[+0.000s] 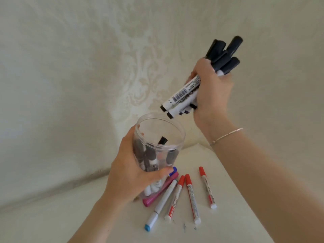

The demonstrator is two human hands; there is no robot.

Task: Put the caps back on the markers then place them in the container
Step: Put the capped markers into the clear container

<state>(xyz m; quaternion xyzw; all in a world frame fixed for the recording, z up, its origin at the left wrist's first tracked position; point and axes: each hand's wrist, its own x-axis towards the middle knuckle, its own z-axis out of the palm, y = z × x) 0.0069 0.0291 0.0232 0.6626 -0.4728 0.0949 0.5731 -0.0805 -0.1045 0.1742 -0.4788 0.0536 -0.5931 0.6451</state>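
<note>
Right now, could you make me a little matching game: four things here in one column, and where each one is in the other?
Things:
1. bundle of black-capped markers
2. clear container
3. red-capped markers
4. bracelet

Places:
A. lying on the white table
B. held in the left hand
C. around the right wrist
D. gripped in the right hand, above the container

Pairs: 1-D, 2-B, 3-A, 4-C
</note>
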